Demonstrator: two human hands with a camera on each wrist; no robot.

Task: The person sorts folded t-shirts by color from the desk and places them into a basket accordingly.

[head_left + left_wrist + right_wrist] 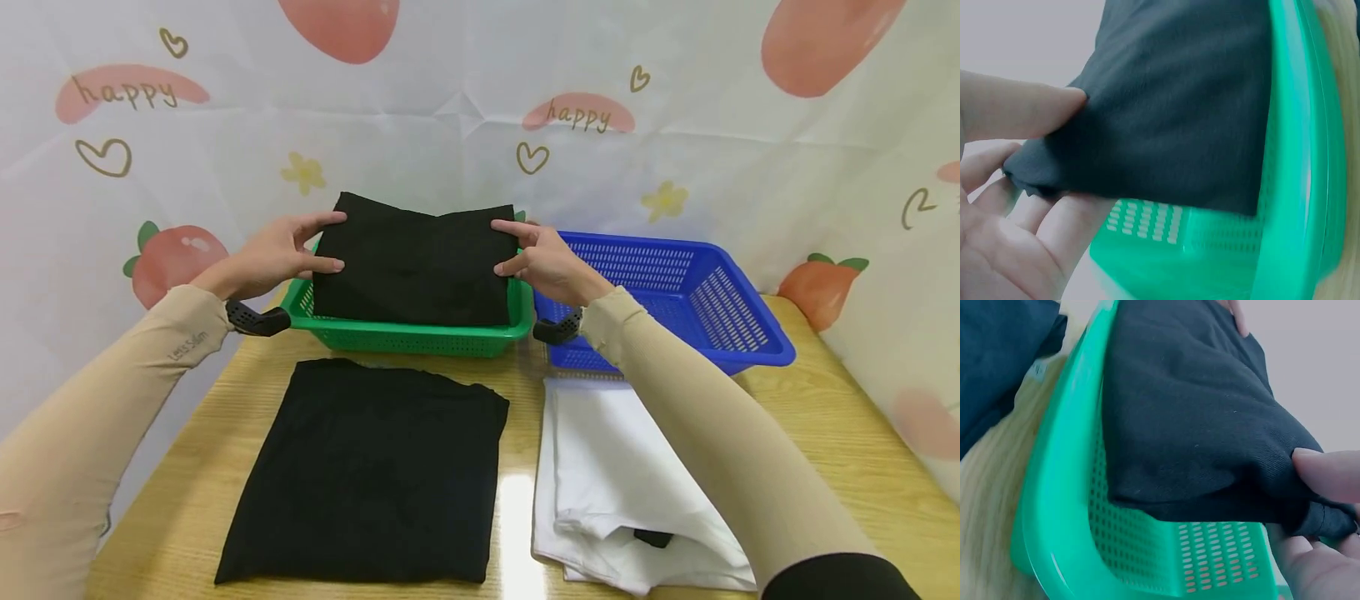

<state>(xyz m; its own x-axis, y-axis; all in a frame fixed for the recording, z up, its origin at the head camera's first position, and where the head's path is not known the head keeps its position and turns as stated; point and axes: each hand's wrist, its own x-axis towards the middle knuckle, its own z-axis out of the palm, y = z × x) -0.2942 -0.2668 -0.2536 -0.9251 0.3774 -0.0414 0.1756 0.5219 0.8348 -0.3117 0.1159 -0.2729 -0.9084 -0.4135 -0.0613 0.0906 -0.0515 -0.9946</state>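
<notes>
A folded black garment [420, 267] is held up at the green basket [420, 342], its lower edge inside the rim. My left hand [270, 254] pinches its left side. On the other side my right hand [555, 265] grips the right edge between thumb and fingers. In the left wrist view, the thumb lies on top of the black cloth [1172, 106] with fingers beneath. The right wrist view shows layered folds in the cloth [1197, 425] and the perforated basket wall [1216, 556] below it. The garment hides most of the basket's inside.
Another folded black garment [367, 475] lies flat on the wooden table [187, 467] in front of the green basket. To the right stands a blue basket [667, 292]. A folded white garment [615, 467] lies before it, partly behind my right forearm. A patterned curtain [465, 75] hangs behind.
</notes>
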